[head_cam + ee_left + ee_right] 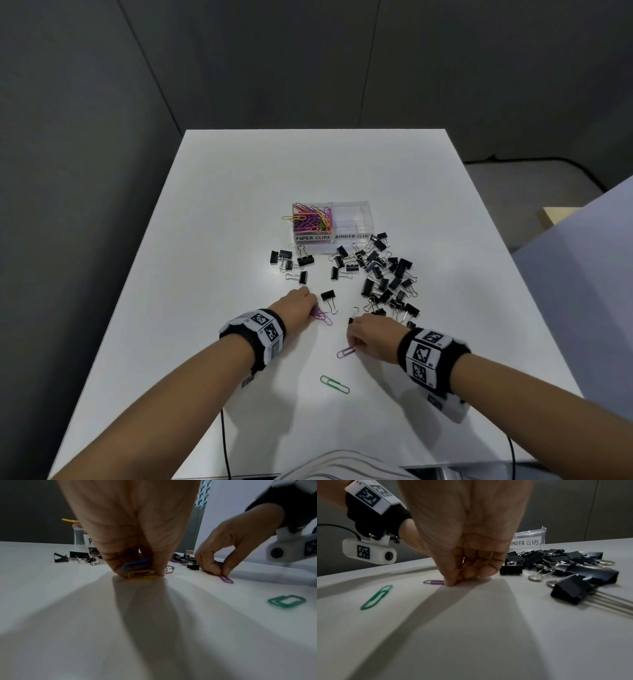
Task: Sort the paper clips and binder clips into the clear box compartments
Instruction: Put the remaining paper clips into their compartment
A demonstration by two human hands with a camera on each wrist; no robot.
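Note:
A clear two-part box (pixel 352 209) stands mid-table; its left part, labelled PAPER CLIPS, holds coloured paper clips (pixel 313 219), and its right part, labelled BINDER CLIPS, looks empty. Black binder clips (pixel 387 274) lie scattered in front of the box. My left hand (pixel 301 303) presses down on the table and pinches a blue clip (pixel 137 564) and a yellow clip (pixel 140 575), with purple clips (pixel 320 315) beside it. My right hand (pixel 368 334) pinches one end of a purple paper clip (pixel 346 352) lying on the table. A green paper clip (pixel 334 384) lies loose nearer me.
A smaller group of binder clips (pixel 291 262) lies left of the box front. One binder clip (pixel 329 298) sits between my hands. The white table (pixel 239 205) ends at grey walls behind and to the left. A black cable (pixel 224 442) hangs at the near edge.

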